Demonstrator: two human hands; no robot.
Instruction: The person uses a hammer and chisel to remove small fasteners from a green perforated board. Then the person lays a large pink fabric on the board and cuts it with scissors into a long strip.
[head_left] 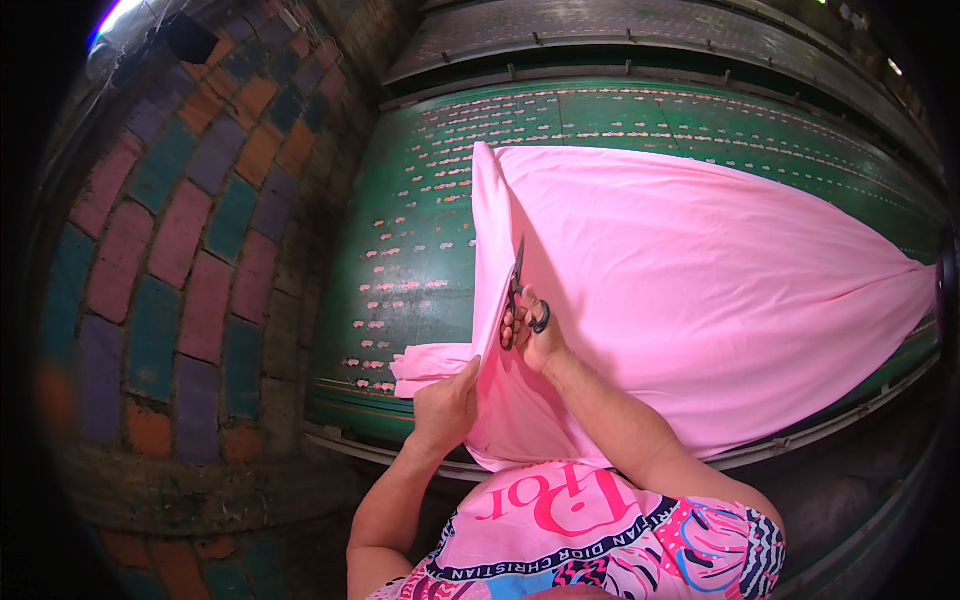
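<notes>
A large sheet of pink fabric (680, 280) lies spread over a long green table (410, 210), its left edge folded up into a raised strip. My left hand (447, 405) grips that edge near the table's front, fingers closed on the cloth. In my right hand (540, 335) is a pair of scissors with black handles (516, 285), thumb and fingers through the loops. The blades point away from me and lie along the fold. Whether cloth sits between the blades I cannot tell. A narrow pink flap (430, 366) sticks out left beyond my left hand.
Rows of small pale printed marks cover the green tabletop. A metal rail (370, 443) runs along its front edge. To the left stands a wall of painted bricks (180, 235). Another long table (620, 50) lies beyond. At the far right the fabric gathers to a narrow end.
</notes>
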